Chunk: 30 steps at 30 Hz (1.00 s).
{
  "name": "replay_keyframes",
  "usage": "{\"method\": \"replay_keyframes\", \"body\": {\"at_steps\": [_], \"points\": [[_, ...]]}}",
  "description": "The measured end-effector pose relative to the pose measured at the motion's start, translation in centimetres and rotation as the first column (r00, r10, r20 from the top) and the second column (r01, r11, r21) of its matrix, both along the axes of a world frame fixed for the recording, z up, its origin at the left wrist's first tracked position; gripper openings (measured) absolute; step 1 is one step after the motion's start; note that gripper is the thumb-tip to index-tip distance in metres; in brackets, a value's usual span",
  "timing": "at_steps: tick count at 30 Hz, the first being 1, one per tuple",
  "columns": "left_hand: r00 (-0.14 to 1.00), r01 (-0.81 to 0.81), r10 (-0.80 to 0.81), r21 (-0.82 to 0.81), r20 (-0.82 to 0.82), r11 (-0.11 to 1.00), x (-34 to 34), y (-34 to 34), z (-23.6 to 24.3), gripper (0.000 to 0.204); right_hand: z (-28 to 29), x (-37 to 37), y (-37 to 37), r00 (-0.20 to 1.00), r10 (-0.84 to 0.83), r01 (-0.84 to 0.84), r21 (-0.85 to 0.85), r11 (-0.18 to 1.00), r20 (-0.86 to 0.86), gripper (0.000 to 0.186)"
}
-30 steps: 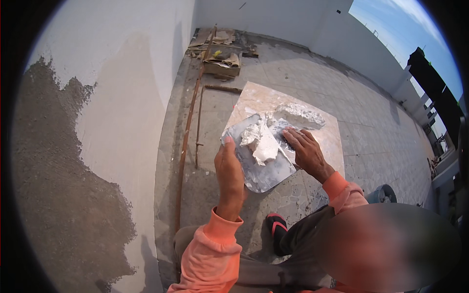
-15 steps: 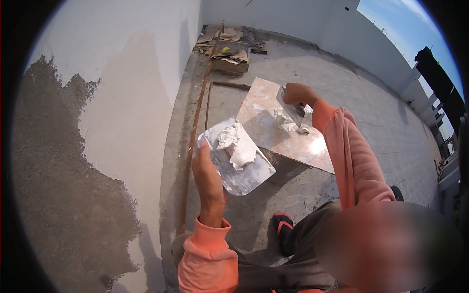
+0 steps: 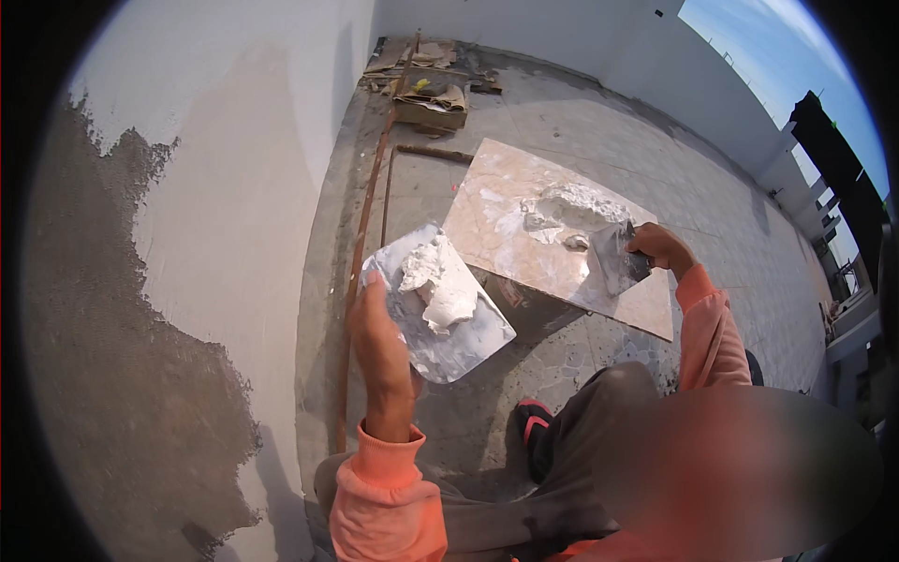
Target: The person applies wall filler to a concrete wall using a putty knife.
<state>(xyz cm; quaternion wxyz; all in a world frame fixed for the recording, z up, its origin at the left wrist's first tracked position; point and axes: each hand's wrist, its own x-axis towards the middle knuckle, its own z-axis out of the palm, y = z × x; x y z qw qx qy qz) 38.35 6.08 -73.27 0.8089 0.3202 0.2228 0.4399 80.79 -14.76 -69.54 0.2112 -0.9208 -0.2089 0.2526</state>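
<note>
My left hand is closed on the edge of a flat, pale plasterer's hawk, its thumb on the upper face. A lump of white plaster lies on that plate. To the right, my right hand grips a wide metal putty knife, its blade low over a marble-patterned tile board. A larger heap of white plaster sits on the board, just beyond and left of the blade. Whether the blade touches the board I cannot tell.
At my left rises a wall, part smooth and pale, part rough grey. A rusty metal bar lies along its foot. Farther off stands a box of scraps. My foot in a black and red sandal is below the board.
My right hand has swung the putty knife from the board's far side to its near right part, uncovering the plaster heap. My left hand still holds the loaded hawk in nearly the same place.
</note>
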Motion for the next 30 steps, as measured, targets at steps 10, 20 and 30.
{"method": "replay_keyframes", "body": {"at_steps": [10,20,30], "points": [[0.998,0.060,-0.060,-0.024,0.027,0.998,0.9,-0.4,0.4,0.046,-3.3,-6.6,5.4,0.838,-0.225,0.421,0.327,0.846,-0.497,0.017],[0.999,0.046,-0.045,-0.009,0.027,0.999,1.2,0.3,0.3,0.045,-6.7,-13.3,8.7,0.558,-0.250,0.760,0.366,0.538,-0.791,0.021],[0.998,0.048,-0.047,-0.032,0.040,0.998,0.8,0.2,1.6,0.047,-6.4,-17.1,17.7,0.474,-0.177,0.861,0.496,-0.110,-0.863,0.038]]}}
